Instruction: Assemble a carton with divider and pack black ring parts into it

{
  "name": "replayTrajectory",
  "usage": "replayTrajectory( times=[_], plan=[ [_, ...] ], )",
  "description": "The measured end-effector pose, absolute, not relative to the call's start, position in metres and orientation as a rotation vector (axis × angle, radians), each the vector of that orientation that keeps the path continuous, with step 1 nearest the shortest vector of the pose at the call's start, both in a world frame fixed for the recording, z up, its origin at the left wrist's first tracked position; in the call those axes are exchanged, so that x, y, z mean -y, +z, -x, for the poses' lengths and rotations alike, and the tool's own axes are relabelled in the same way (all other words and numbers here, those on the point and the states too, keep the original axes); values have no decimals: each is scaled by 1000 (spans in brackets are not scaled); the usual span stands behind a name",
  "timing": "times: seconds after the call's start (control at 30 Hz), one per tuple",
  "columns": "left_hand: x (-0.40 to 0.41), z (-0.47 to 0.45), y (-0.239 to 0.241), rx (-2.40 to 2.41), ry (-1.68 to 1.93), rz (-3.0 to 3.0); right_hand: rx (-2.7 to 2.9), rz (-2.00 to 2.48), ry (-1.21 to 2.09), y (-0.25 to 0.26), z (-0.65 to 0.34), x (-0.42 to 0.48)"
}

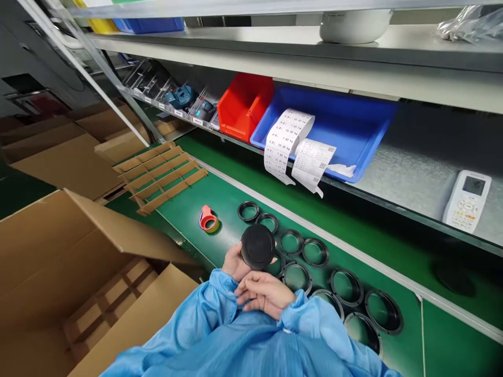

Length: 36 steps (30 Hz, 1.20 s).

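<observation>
Our left hand clenched a round black cap over the green counter; our right hand curled just beneath, its grip unclear. Black rings lay beside them; a hanging paper slip read "10.35 kg".

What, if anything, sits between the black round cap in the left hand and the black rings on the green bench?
Nothing visible: the matte black round cap in the left hand overlaps the nearest black plastic ring in view.
</observation>
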<state>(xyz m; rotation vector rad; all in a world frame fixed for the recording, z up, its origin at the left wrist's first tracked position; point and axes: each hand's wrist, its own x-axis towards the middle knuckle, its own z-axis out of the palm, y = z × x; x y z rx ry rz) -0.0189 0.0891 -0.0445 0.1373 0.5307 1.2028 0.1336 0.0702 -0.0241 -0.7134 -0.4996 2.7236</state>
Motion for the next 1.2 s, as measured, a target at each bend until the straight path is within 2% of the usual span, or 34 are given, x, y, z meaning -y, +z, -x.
replayTrajectory(
  times=[0.07, 0.13, 0.3, 0.4, 0.7, 0.97, 1.2],
  plan=[
    [-77, 20, -36, -473, 1203, -127, 931, 715, 2726, -16, -145, -63],
    [-64, 21, -26, -441, 1158, -96, 1283, 766, 2548, -7, -160, -63],
    [-25, 13, -14, -427, 1035, -54, 1714, 1041, 1300, 11, -192, -72],
    [-9, 1, -11, -407, 1010, -11, 1900, 1028, 950, 8, -198, -71],
    [3, -17, -7, -532, 980, 11, 2129, 958, 969, -14, -197, -65],
    [-7, -25, 7, -456, 967, -27, 1808, 900, 1220, 8, -209, -65],
    [-19, -24, 8, -455, 922, 24, 1639, 1033, 1325, -1, -212, -71]
  ],
)
